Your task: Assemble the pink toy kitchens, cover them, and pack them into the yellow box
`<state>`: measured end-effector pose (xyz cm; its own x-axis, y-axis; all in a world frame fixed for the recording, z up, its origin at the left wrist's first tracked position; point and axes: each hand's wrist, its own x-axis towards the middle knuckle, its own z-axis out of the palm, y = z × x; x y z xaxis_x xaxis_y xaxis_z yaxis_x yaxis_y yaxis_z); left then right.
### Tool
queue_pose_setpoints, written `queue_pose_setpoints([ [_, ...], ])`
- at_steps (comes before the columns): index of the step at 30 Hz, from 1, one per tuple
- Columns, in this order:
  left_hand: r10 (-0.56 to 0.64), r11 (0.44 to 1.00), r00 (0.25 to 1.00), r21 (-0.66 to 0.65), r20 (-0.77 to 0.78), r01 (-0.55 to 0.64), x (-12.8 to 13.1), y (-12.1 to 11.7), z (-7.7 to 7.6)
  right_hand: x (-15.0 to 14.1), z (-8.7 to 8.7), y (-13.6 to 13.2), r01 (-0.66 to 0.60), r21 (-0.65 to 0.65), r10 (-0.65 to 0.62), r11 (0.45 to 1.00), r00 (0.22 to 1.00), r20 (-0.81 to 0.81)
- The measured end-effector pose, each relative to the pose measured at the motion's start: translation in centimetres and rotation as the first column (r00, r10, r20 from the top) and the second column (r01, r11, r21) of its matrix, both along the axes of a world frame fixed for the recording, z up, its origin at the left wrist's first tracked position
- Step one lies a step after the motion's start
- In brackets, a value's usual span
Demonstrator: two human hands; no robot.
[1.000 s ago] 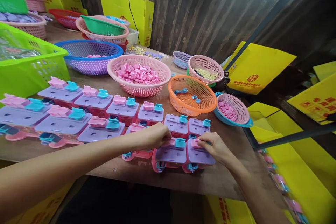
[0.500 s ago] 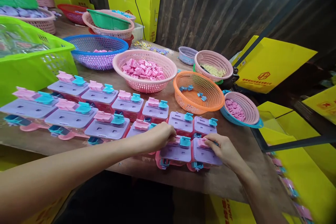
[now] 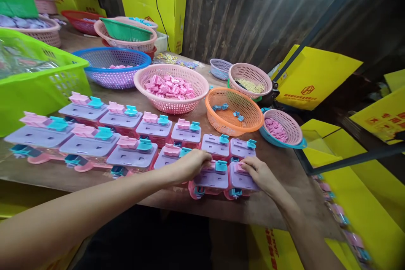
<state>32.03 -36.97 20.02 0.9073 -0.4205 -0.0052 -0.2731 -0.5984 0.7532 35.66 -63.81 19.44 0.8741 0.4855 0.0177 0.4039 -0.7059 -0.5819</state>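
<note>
Purple-lidded plastic boxes with pink bases stand in two rows on the table. Most lids carry a pink plastic piece and a blue plastic clip along the far edge. My left hand point(image 3: 194, 164) is closed, its fingertips pressing the pink piece on a front-row box point(image 3: 210, 182); they partly hide that piece. At the right end of the front row, my right hand point(image 3: 259, 173) pinches a pink piece point(image 3: 238, 168) against the lid of the last box point(image 3: 242, 181). Behind them, the two rightmost back-row boxes point(image 3: 215, 145) show blue clips but no pink pieces.
A pink basket point(image 3: 172, 106) of pink pieces and an orange basket point(image 3: 232, 126) with a few blue clips stand behind the boxes. More baskets line the back. A lime-green crate point(image 3: 38, 97) is at left; yellow cartons point(image 3: 319, 76) and a dark metal bar point(image 3: 354, 159) are at right.
The view has shifted slightly. Both hands stay at the same two front-row boxes, and the right fingers still press on the pink piece.
</note>
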Motion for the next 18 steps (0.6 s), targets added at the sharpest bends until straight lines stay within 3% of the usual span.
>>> queue_pose_setpoints([
  [9,-0.033,0.995,0.999,0.094,0.04,0.029,0.2,0.1,0.4,0.0,0.8,0.4,-0.032,0.004,0.032,0.999,0.998,-0.048],
  [14,-0.023,0.973,0.968,0.227,0.252,-0.036,-0.8,0.2,1.3,0.1,1.0,1.1,-0.098,-0.04,0.098,0.994,0.995,-0.007],
  [18,-0.018,0.938,0.896,0.317,0.445,-0.139,0.7,3.5,3.7,-0.1,1.1,0.4,-0.151,-0.049,0.153,0.987,0.988,0.032],
])
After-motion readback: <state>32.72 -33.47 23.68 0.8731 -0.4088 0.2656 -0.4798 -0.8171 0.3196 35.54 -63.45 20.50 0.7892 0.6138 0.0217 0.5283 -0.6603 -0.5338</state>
